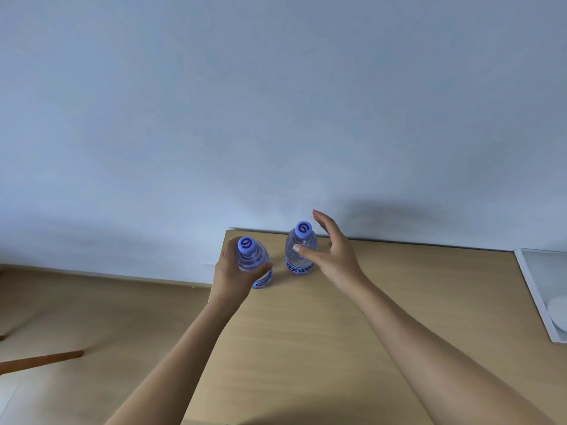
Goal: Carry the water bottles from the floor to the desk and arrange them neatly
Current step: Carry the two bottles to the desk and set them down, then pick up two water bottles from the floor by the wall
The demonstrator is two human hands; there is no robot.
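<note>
Two water bottles at the desk's (306,348) far left corner. The left hand (233,271) grips the left bottle (256,262), apparently setting it alongside the right bottle (300,253); the right hand (334,256), fingers spread, holds nothing beside it.

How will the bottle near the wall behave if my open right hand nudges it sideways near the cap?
The bottle near the wall stands upright, tall and narrow, so a high push from the right hand would probably tip it. It looks full, so fairly heavy. Tipped, its round body would likely roll.
</note>
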